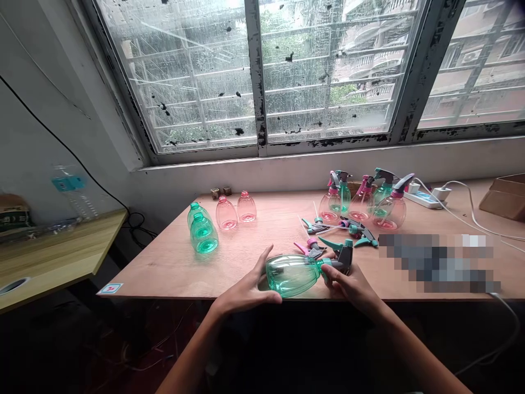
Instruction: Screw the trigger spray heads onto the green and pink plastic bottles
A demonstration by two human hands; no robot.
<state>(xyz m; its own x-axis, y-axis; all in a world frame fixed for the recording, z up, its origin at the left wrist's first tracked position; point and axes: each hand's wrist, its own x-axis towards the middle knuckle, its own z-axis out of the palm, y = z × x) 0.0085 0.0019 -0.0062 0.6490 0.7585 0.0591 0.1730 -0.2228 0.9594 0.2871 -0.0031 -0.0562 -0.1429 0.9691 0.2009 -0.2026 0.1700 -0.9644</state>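
Head view: near the front edge of your pinkish-brown wooden worktop (159,268), you hold a translucent green plastic spray bottle (293,276) sideways. Your left hand (248,290) spreads its grip wide around the base, contact unclear; your right hand (350,284) clasps the neck.

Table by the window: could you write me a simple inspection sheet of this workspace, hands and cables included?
Surface: wooden table, small sticker at its near left corner.
Job's things: green spray bottle held sideways; two headless green bottles; two headless pink bottles; five bottles with spray heads at back right; loose trigger heads, overlapping, count unclear.
Clutter: cardboard box; two small brown objects; pixelated patch, contents unreadable.
Hands: right hand grips the held bottle's neck; left hand spread open around its base.
Cables: white cables by a power strip; black cable at left.
Surroundings: window behind; side table left.
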